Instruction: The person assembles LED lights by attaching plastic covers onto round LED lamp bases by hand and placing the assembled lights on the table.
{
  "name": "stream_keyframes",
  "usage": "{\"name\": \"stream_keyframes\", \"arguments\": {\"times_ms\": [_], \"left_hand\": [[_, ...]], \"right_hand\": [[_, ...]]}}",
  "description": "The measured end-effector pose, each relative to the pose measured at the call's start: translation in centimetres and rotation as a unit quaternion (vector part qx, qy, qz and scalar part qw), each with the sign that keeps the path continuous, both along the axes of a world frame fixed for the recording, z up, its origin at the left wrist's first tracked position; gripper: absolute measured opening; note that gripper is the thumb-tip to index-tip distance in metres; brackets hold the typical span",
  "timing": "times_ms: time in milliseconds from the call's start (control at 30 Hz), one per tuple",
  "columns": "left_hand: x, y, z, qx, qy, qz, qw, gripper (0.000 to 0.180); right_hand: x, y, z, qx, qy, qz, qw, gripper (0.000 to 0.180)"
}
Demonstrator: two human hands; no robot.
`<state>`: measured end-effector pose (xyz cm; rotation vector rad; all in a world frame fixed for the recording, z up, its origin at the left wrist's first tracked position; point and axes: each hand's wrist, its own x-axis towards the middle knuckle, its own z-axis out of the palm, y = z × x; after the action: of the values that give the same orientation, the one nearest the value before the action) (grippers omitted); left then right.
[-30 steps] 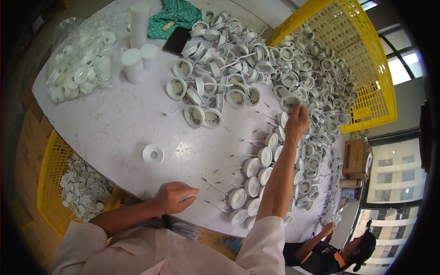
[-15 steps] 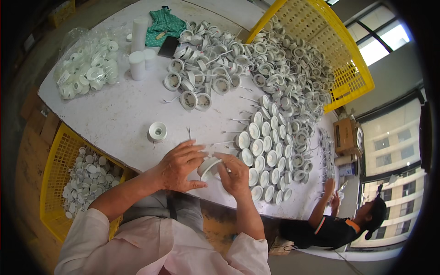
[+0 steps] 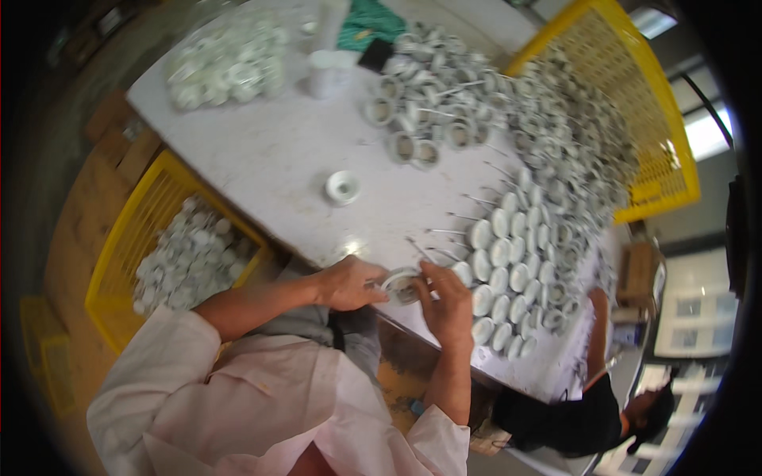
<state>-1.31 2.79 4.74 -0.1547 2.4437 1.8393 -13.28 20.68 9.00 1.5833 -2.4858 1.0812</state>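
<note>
Just above the table's near edge, I hold a white round light fitting (image 3: 403,285) between my hands, its open grey inside turned up. My left hand (image 3: 351,284) is closed on its left rim, and my right hand (image 3: 446,304) pinches the right side. A thin wire (image 3: 421,251) sticks up beside it. On the table (image 3: 266,159) beyond my hands, a single white round cup-shaped part (image 3: 342,188) stands apart. Right of my right hand are rows of white round light fittings (image 3: 498,279), with wires poking out to the left. Motion blurs the finer detail.
A heap of ring-shaped fittings (image 3: 548,119) spills from a tipped yellow crate (image 3: 659,103). Far left lies a bag of white parts (image 3: 230,63), near white cylinders (image 3: 327,78) and a green cloth (image 3: 367,24). A yellow basket (image 3: 119,262) holds small white discs. Another person (image 3: 571,420) works at right.
My view has swung, shifting the scene right and slightly up. The fitting in my hands has turned so its open inside faces up, and my left hand's spread fingers have closed onto its rim.
</note>
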Motion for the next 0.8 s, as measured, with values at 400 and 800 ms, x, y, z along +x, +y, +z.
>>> {"name": "stream_keyframes", "arguments": {"times_ms": [400, 800], "left_hand": [[8.1, -6.8, -6.8, 0.295, -0.028, 0.268, 0.917, 0.023], [7.9, -7.9, -7.0, 0.397, 0.011, 0.289, 0.871, 0.033]], "right_hand": [[-1.2, -16.4, -8.4, -0.008, -0.051, -0.013, 0.999, 0.064], [-1.6, -17.6, -9.8, -0.088, -0.021, 0.001, 0.996, 0.058]]}}
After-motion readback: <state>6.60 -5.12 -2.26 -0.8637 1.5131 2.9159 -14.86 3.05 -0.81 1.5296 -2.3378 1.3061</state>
